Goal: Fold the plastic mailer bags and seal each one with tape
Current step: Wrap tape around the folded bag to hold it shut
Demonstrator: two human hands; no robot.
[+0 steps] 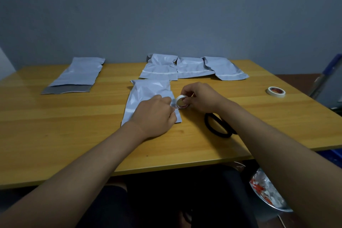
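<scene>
Head view: the right hand point(200, 97) grips a tape roll point(181, 101) at the right edge of the near mailer bag point(148, 96); the left hand point(153, 114) is curled, seemingly pinching the tape end against the bag. To seal well, the strip should likely be drawn taut, laid across the fold, then cut with the scissors point(218, 125). Count: three folded bags point(192, 67) far, one flat bag point(77, 74) far left, two rolls including the spare roll point(276, 91) on the table point(55, 126)

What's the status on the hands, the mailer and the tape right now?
Right hand grips tape roll; left hand pinches its end over the folded mailer. Scissors beside right wrist, not blocking.
</scene>
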